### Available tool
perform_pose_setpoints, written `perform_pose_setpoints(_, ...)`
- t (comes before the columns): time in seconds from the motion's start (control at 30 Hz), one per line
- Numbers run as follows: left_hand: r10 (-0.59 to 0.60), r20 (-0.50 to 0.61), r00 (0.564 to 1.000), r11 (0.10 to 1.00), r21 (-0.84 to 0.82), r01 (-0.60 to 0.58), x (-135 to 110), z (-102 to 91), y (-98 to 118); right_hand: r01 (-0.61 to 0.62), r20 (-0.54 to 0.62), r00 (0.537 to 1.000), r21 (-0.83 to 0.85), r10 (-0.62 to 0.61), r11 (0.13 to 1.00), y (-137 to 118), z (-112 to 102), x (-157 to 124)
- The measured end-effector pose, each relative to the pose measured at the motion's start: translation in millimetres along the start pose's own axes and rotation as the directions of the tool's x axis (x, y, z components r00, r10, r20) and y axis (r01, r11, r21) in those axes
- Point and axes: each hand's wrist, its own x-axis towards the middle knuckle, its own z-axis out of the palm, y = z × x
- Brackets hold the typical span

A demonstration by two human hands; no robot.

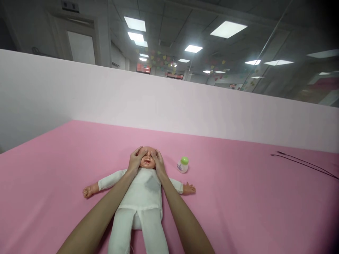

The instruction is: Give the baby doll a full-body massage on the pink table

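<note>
A baby doll with a white cloth body lies on its back on the pink surface, arms stretched out to both sides. My left hand wraps around one side of the doll's head, its thumb on the brow near the eye. On the other side, my right hand cups the head the same way, thumb beside the nose and eye. The fingers curl behind the head, and their tips are partly hidden. The doll's nose and mouth show between my hands. Right of the head stands a small clear bottle with a green cap.
Pink covering spreads over the wide surface. A black cord lies near the right edge. Along the back and left runs a low white wall, with glass, a door and ceiling lights beyond it.
</note>
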Motion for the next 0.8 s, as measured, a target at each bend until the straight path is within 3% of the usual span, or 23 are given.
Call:
perform_pose_setpoints(0.27,-0.002,-0.027,1.0,1.0,-0.027,0.001,2,-2.5,-1,-0.019,-0.089,0.996,0.028,0.021,0.999,5,0,3)
perform_pose_setpoints(0.47,-0.001,0.005,1.0,1.0,0.0,0.001,0,-1.1,-1,0.02,0.008,1.0,0.041,-0.021,0.999,0,0,-1)
perform_pose_setpoints(0.67,0.037,-0.011,0.999,0.998,0.056,-0.036,8,-7.0,-12,-0.035,-0.068,0.997,0.08,0.041,0.996,6,0,2)
perform_pose_setpoints(0.8,0.088,-0.018,0.996,0.989,0.119,-0.086,7,-6.9,-12,0.013,-0.091,0.996,-0.039,-0.016,0.999,4,1,1)
